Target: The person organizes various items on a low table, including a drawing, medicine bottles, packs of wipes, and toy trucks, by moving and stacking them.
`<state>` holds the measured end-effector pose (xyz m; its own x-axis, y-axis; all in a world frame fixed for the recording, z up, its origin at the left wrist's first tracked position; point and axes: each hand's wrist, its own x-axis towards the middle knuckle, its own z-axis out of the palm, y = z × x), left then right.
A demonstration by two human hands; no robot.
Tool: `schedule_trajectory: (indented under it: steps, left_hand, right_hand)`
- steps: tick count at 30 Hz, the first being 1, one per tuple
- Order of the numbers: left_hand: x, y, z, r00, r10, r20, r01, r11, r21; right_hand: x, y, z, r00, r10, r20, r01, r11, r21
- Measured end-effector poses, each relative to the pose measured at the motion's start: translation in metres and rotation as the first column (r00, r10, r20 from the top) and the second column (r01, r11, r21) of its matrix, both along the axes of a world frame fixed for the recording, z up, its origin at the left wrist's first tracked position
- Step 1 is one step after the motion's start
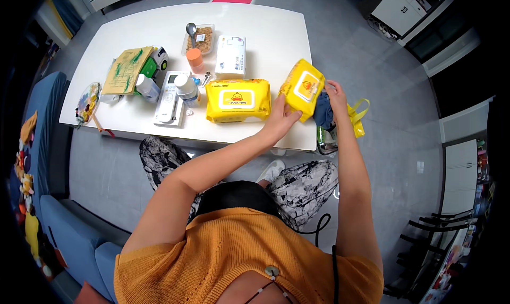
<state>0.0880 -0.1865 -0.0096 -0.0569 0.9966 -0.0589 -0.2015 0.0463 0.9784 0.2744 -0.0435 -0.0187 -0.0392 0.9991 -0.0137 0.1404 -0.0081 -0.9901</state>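
1. Wipes pack, yellow, was tilted at R edge of worktop, btwn your hands.
2. Your L hand gripped its lower-L corner.
3. Your R hand was at its R edge; couldn't tell if it gripped.
4. 2nd yellow pack sat just L, near white-capped bottle.
5. Dark-blue cloth was beside your R hand.

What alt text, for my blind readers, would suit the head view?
A person's left hand holds a yellow packet, right hand at its edge, at the right end of a white table. A second yellow packet rests farther left, near white-capped bottles and a tub of brown pieces.
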Motion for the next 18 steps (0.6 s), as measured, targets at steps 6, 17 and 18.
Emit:
schedule_trajectory:
  steps: [6,17,18]
  left_hand:
    - [-0.059,-0.008,0.018,0.944,0.226,-0.242,-0.132,0.926,0.353]
    - [-0.161,-0.018,-0.028,0.453,0.561,-0.693,-0.228,0.824,0.518]
    - [-0.16,-0.015,-0.031,0.398,0.579,-0.712,-0.212,0.813,0.542]
  right_hand:
    - [0.0,0.009,-0.007,0.976,-0.014,0.218,0.012,1.0,0.011]
    - [-0.001,-0.08,0.011,0.666,0.507,0.547,-0.39,0.862,-0.325]
    - [-0.015,-0.089,0.026,0.65,0.528,0.546,-0.413,0.849,-0.33]
